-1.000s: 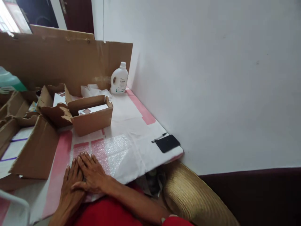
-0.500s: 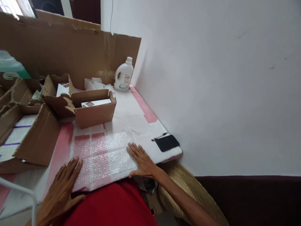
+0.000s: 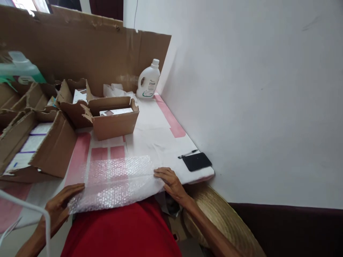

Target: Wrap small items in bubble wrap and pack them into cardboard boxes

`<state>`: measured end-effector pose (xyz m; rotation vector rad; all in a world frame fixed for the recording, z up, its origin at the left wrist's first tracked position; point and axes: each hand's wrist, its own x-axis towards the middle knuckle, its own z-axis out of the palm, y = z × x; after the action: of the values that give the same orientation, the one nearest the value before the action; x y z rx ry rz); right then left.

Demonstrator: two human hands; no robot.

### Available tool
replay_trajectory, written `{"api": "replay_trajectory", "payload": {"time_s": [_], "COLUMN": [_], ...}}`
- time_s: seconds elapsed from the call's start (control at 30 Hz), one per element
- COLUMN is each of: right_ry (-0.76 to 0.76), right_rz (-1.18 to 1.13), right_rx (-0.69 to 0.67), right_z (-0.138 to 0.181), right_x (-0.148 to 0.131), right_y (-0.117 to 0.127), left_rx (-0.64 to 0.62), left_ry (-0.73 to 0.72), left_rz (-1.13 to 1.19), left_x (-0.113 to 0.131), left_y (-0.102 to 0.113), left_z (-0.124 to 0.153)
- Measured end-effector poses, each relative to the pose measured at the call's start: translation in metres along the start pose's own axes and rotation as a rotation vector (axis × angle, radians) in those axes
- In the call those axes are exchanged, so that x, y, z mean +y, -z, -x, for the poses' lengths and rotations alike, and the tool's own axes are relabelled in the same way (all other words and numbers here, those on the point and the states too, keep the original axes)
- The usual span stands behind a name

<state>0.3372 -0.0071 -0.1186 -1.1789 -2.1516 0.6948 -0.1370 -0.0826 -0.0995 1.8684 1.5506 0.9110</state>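
A sheet of clear bubble wrap [image 3: 120, 182] lies at the table's front edge, its near part lifted and bulging over the edge by the red clothing. My left hand [image 3: 63, 200] grips the sheet's left end, fingers on top and thumb beneath. At the right end, my right hand [image 3: 171, 182] holds the sheet the same way, its fingers bent over the top and its thumb hidden below. The far part of the wrap rests flat on the white and pink table cover [image 3: 150, 139].
An open cardboard box [image 3: 115, 125] with white packets stands beyond the wrap; a larger carton [image 3: 57, 150] is left. A black phone-like slab [image 3: 197, 161] and a pen [image 3: 187, 154] lie right. A white jug [image 3: 148, 80] stands at the back by the wall. A white cable [image 3: 46, 214] crosses lower left.
Both hands lay flat on the bubble wrap before; now they grip its ends, and the near part of the sheet has come up off the table. The view has shifted slightly.
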Motion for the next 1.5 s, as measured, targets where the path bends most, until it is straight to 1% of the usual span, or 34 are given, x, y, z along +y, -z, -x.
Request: {"api": "replay_trajectory", "payload": {"time_s": [0.1, 0.17, 0.27, 0.3, 0.37, 0.43, 0.53, 0.63, 0.67, 0.73, 0.87, 0.9, 0.93, 0.97, 1.03, 1.07, 1.1, 1.17, 1.23, 1.27, 1.3, 1.33, 1.37, 1.4, 1.43, 1.47, 1.5], "right_ry": [-0.153, -0.235, -0.29, -0.301, -0.325, -0.346, -0.369, -0.387, -0.396, -0.418, -0.452, -0.459, -0.465, -0.471, -0.474, -0.472, -0.47, -0.456, -0.425, -0.378, -0.29, -0.162, -0.013, 0.13, 0.231, 0.268, 0.243], "right_rz": [-0.027, -0.008, 0.042, 0.059, 0.085, 0.099, 0.106, 0.115, 0.125, 0.147, 0.177, 0.181, 0.185, 0.189, 0.199, 0.205, 0.212, 0.233, 0.286, 0.317, 0.34, 0.355, 0.362, 0.367, 0.375, 0.392, 0.418], "right_rx": [0.197, 0.306, 0.431, 0.457, 0.483, 0.489, 0.496, 0.496, 0.496, 0.498, 0.483, 0.478, 0.474, 0.47, 0.465, 0.464, 0.468, 0.519, 0.645, 0.7, 0.713, 0.662, 0.544, 0.385, 0.224, 0.092, 0.01], "right_z": [-0.003, -0.004, -0.005, -0.006, -0.009, -0.012, -0.015, -0.017, -0.018, -0.019, -0.024, -0.025, -0.026, -0.027, -0.029, -0.029, -0.029, -0.03, -0.033, -0.036, -0.038, -0.041, -0.044, -0.046, -0.046, -0.045, -0.041], "right_x": [-0.009, -0.017, -0.025, -0.026, -0.029, -0.031, -0.033, -0.033, -0.032, -0.031, -0.032, -0.033, -0.033, -0.033, -0.032, -0.031, -0.03, -0.033, -0.044, -0.053, -0.064, -0.075, -0.086, -0.095, -0.101, -0.102, -0.1], "right_y": [-0.018, -0.03, -0.043, -0.046, -0.048, -0.049, -0.049, -0.05, -0.051, -0.051, -0.051, -0.05, -0.049, -0.049, -0.046, -0.045, -0.045, -0.046, -0.053, -0.06, -0.068, -0.077, -0.087, -0.096, -0.103, -0.108, -0.109], "left_rx": [0.133, 0.219, 0.331, 0.352, 0.37, 0.374, 0.379, 0.397, 0.406, 0.436, 0.56, 0.573, 0.546, 0.483, 0.307, 0.229, 0.174, 0.133, 0.12, 0.122, 0.121, 0.119, 0.118, 0.116, 0.114, 0.114, 0.115], "left_ry": [0.203, 0.329, 0.485, 0.509, 0.509, 0.5, 0.526, 0.545, 0.529, 0.452, 0.226, 0.147, 0.046, -0.07, -0.267, -0.318, -0.332, -0.305, -0.289, -0.289, -0.291, -0.294, -0.298, -0.302, -0.307, -0.308, -0.308], "left_rz": [0.084, 0.046, -0.016, -0.023, -0.033, -0.059, -0.101, -0.168, -0.203, -0.3, -0.575, -0.619, -0.639, -0.635, -0.609, -0.606, -0.616, -0.644, -0.646, -0.64, -0.635, -0.633, -0.633, -0.635, -0.636, -0.637, -0.637], "left_x": [0.016, 0.027, 0.037, 0.039, 0.042, 0.044, 0.047, 0.044, 0.042, 0.039, 0.041, 0.042, 0.043, 0.043, 0.042, 0.04, 0.038, 0.033, 0.029, 0.027, 0.026, 0.026, 0.026, 0.026, 0.027, 0.027, 0.028], "left_y": [-0.008, -0.015, -0.027, -0.03, -0.034, -0.035, -0.036, -0.039, -0.041, -0.046, -0.055, -0.057, -0.061, -0.064, -0.074, -0.079, -0.084, -0.093, -0.097, -0.098, -0.099, -0.098, -0.098, -0.097, -0.097, -0.097, -0.097], "left_z": [-0.01, -0.015, -0.02, -0.021, -0.023, -0.024, -0.026, -0.027, -0.027, -0.027, -0.033, -0.035, -0.036, -0.037, -0.035, -0.033, -0.03, -0.024, -0.02, -0.018, -0.018, -0.018, -0.018, -0.018, -0.019, -0.019, -0.02]}}
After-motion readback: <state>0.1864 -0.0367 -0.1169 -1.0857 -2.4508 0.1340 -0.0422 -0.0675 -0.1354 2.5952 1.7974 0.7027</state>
